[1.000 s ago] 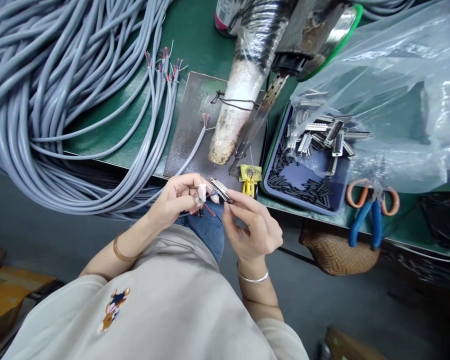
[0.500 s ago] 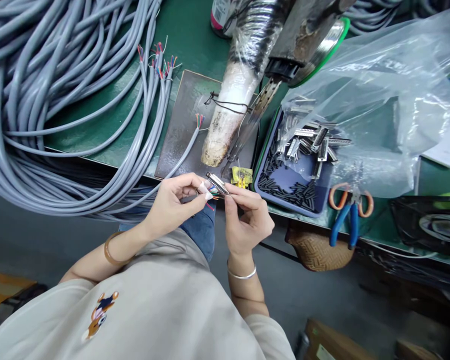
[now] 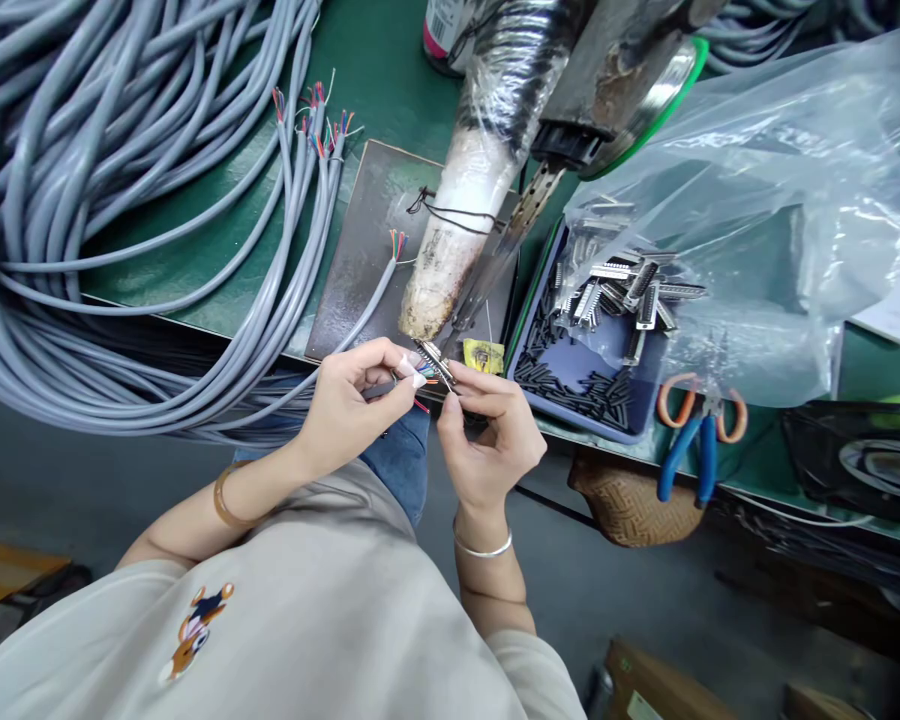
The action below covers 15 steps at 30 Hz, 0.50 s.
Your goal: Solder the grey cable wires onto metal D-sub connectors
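My left hand (image 3: pixel 360 400) pinches the thin coloured wires (image 3: pixel 429 374) at a grey cable's end, with white coverings on its fingertips. Between the two hands, a metal multi-pin connector (image 3: pixel 436 362) lies tilted against these wires. My right hand (image 3: pixel 491 420) grips the connector's right end between thumb and fingers. Just above the connector is the dirty tip of a white, plastic-wrapped tube (image 3: pixel 426 300). A metal rod (image 3: pixel 506 240) slants down beside the tube, and a yellow piece (image 3: pixel 484 356) sits right of the connector.
Grey cables (image 3: pixel 120 150) fill the left side. A blue tray (image 3: pixel 570 345) holds connectors and small black tubes beside a clear bag (image 3: pixel 765 200). Blue and orange pliers (image 3: pixel 696 440) lie at the bench's front edge. A solder spool (image 3: pixel 656 100) stands behind.
The connector has shifted slightly and sits closer to the wires. My right thumb has moved a little left and down. The yellow piece's bright prongs no longer show clearly.
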### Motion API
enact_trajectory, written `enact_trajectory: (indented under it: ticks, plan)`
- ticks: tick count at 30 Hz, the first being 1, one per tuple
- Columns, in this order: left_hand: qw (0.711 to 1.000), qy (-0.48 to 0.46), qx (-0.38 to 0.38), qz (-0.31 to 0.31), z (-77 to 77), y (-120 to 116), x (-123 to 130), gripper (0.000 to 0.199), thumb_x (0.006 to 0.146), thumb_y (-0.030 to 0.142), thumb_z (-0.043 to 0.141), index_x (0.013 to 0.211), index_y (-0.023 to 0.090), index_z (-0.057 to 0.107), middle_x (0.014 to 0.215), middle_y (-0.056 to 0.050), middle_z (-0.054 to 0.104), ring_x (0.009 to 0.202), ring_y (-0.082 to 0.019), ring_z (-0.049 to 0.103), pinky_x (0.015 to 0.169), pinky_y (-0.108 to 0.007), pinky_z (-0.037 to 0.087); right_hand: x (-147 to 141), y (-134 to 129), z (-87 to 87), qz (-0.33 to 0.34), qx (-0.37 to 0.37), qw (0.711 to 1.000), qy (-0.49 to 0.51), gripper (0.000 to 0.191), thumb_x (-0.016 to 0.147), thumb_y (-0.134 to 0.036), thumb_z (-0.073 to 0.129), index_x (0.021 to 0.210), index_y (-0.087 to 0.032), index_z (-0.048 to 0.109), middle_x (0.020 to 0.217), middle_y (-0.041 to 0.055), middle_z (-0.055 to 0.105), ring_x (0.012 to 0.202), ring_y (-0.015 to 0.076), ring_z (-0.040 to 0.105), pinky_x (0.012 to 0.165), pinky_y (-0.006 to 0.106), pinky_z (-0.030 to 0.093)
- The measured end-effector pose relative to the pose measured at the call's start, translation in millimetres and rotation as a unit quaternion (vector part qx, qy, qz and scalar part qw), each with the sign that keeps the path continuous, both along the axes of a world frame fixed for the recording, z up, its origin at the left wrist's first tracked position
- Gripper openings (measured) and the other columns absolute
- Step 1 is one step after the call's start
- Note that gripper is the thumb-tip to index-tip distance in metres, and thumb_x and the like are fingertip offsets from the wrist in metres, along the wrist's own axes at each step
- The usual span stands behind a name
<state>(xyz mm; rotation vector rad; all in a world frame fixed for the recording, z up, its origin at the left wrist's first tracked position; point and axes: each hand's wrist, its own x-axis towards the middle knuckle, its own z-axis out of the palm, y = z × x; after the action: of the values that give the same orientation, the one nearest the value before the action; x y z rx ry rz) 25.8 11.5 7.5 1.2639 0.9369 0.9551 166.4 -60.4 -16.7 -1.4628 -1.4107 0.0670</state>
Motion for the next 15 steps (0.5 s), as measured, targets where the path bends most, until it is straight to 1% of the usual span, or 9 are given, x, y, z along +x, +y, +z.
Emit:
enact_trajectory:
  ticks: [5,9,12,15]
  plan:
    - [0.999,0.018,0.031,0.005,0.8,-0.1,2.1,0.009,0.077,0.019,0.070,0.071,0.015,0.065,0.082,-0.005,0.075,0.059,-0.008,0.061,0.053,-0.017,0.050,1.1,0.7,0.6,0.007,0.006,1.000,0.002,0.017,0.088,-0.010,0.072,0.090,-0.024,0.061,0.106,0.0041,0.080,0.092,0.0170,0.078,0.078,0.031,0.067]
    - [0.996,0.046,0.078,0.020,0.3,-0.7,2.7,0.008,0.078,0.018,0.069,0.072,0.016,0.064,0.081,-0.004,0.076,0.057,-0.007,0.059,0.050,-0.016,0.046,1.7,1.4,1.7,0.005,0.006,1.000,0.004,0.017,0.088,-0.010,0.072,0.090,-0.023,0.061,0.106,0.0041,0.080,0.090,0.0164,0.078,0.077,0.030,0.066]
    - [0.992,0.058,0.109,0.017,-0.7,-0.2,2.7,0.006,0.079,0.016,0.067,0.073,0.016,0.065,0.080,-0.004,0.075,0.056,-0.007,0.057,0.047,-0.015,0.042,2.3,2.4,2.4,0.006,0.008,1.000,0.003,0.018,0.088,-0.009,0.072,0.090,-0.023,0.061,0.106,0.0047,0.080,0.091,0.0171,0.078,0.076,0.031,0.066]
    - [0.988,0.068,0.135,0.014,-1.0,0.9,3.1,0.007,0.080,0.014,0.066,0.073,0.016,0.065,0.078,-0.003,0.074,0.056,-0.007,0.056,0.047,-0.016,0.041,3.3,4.0,2.9,0.005,0.010,1.000,-0.008,0.018,0.088,-0.009,0.072,0.091,-0.023,0.062,0.106,0.0043,0.080,0.091,0.0176,0.078,0.077,0.032,0.066]
